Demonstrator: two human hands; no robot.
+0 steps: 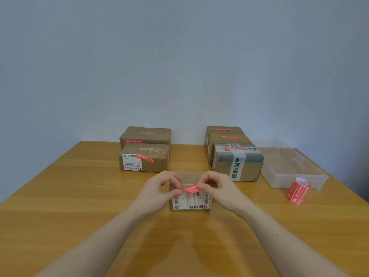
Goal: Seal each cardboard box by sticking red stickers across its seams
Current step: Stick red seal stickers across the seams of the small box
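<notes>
A small cardboard box (190, 204) with a white shipping label stands on the table in front of me. My left hand (159, 188) and my right hand (216, 186) each pinch one end of a red sticker (190, 189), stretched level between them just over the box's front top edge. Whether the sticker touches the box I cannot tell. A roll of red stickers (298, 191) lies on the table to the right.
Two brown boxes (144, 158) with red stickers stand at the back left. A row of three boxes (237, 162) with red stickers stands at the back right. A clear plastic tray (293, 168) lies at the far right of the wooden table (79, 196).
</notes>
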